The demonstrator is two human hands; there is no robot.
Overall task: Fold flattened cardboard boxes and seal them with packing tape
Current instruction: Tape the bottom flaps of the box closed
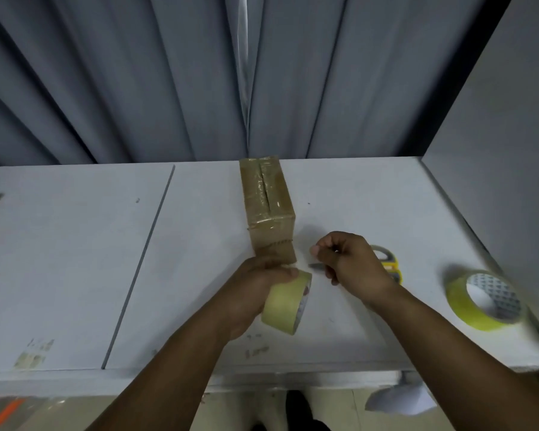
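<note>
- Left hand [255,281]: fingers curled round tape roll [285,306], at near end of taped cardboard box [268,206].
- Right hand [352,262]: fingers curled on yellow scissors [389,265].
- Spare tape roll [461,303] at right.

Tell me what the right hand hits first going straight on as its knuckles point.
The right hand would probably meet the near end of the cardboard box, beside the tape roll in the left hand; depth is unclear.
</note>
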